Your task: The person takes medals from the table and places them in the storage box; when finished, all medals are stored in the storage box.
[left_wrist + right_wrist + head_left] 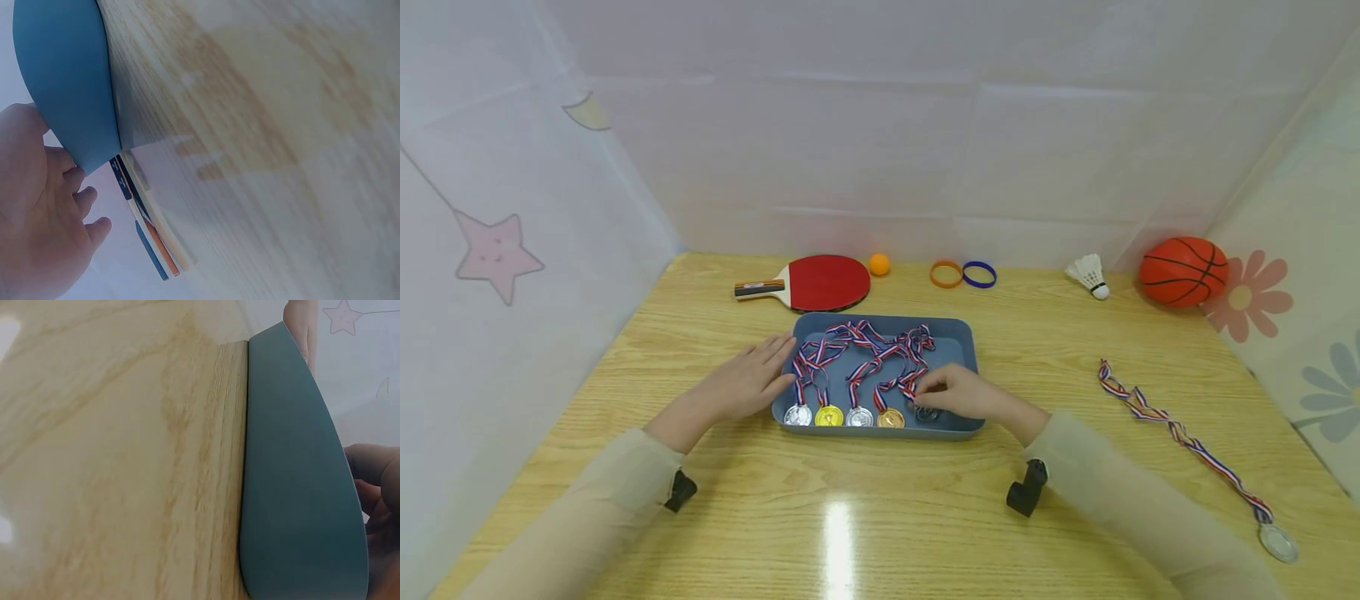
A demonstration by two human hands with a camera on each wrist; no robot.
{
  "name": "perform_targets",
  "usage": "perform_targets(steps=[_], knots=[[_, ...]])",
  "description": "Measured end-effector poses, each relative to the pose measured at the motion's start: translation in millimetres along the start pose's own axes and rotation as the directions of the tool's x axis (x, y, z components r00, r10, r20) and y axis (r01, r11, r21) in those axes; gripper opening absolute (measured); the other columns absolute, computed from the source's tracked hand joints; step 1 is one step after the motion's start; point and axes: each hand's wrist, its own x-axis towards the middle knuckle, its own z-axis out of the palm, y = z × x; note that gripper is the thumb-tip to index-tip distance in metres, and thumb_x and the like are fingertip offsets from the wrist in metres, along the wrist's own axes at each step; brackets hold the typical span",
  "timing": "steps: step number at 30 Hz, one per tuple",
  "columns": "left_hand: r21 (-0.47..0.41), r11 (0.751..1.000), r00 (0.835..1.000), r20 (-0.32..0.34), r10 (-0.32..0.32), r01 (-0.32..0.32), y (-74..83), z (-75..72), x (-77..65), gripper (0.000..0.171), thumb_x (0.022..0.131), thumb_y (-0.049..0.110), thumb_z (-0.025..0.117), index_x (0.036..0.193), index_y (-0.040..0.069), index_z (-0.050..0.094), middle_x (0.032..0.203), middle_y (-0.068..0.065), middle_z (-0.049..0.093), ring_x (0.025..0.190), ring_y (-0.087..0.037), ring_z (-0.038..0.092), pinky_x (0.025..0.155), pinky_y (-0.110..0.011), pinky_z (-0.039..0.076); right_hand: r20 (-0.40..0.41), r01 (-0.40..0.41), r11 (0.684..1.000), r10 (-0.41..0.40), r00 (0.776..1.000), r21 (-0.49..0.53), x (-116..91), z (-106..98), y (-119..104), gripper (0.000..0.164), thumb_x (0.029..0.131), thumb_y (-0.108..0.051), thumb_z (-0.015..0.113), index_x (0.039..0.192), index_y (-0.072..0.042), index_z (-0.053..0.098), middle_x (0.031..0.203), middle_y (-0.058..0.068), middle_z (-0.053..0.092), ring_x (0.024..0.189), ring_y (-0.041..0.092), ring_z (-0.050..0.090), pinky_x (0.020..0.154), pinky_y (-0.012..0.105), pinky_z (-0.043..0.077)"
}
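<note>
A blue-grey tray (pixel 958 354) holds several medals on red, white and blue ribbons. Along its front side lie a silver medal (pixel 798 415), a gold medal (pixel 829 416), another silver medal (pixel 860 417) and a bronze medal (pixel 891 418). Inside the front right corner, my right hand (pixel 958 392) pinches a darker-looking medal (pixel 927 413) near its ribbon, partly covered by the fingers. Fairly straight fingers of my left hand (pixel 748 379) rest at the tray's left rim. In the right wrist view, the tray wall (pixel 300 475) hides much of the right fingers.
Behind the tray lie a red table tennis bat (pixel 829 282), an orange ball (pixel 879 264), an orange wristband (pixel 946 274) and a blue wristband (pixel 978 274). A shuttlecock (pixel 1088 275) and a small basketball (pixel 1183 272) are at back right. Another silver medal (pixel 1278 542) lies front right, ribbon stretched out.
</note>
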Motion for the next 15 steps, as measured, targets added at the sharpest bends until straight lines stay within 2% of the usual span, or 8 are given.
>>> perform_targets(steps=[6,11,15], knots=[[-0.002,1.0,1.0,-0.006,0.002,-0.002,1.0,-1.9,-0.9,0.062,0.099,0.034,0.036,0.144,-0.004,0.019,0.149,-0.02,0.016,0.135,-0.038,0.013,0.106,-0.053,0.015,0.008,0.015,1.0,-0.015,1.0,-0.014,2.7,5.2,0.7,0.007,0.087,-0.004,0.062,0.08,-0.002,0.064,0.072,0.002,0.061,0.061,0.01,0.05,0.056,0.024,0.044],[-0.002,1.0,1.0,-0.008,0.003,-0.003,1.2,-1.9,-0.9,0.062,0.099,0.034,0.037,0.144,-0.004,0.019,0.149,-0.02,0.016,0.135,-0.037,0.013,0.106,-0.052,0.016,-0.013,-0.039,0.999,0.039,0.999,-0.017,4.1,8.5,-0.8,0.007,0.085,-0.001,0.063,0.078,-0.002,0.061,0.069,0.003,0.061,0.057,0.012,0.054,0.053,0.024,0.046],[-0.005,1.0,1.0,0.0,0.0,0.0,1.0,-1.5,-0.1,0.062,0.099,0.034,0.036,0.144,-0.004,0.019,0.15,-0.02,0.015,0.136,-0.037,0.013,0.107,-0.052,0.016,-0.028,-0.092,0.995,0.091,0.995,-0.034,6.0,10.8,-0.5,0.014,0.085,-0.001,0.063,0.073,-0.004,0.056,0.064,0.002,0.06,0.052,0.012,0.056,0.049,0.025,0.048]])
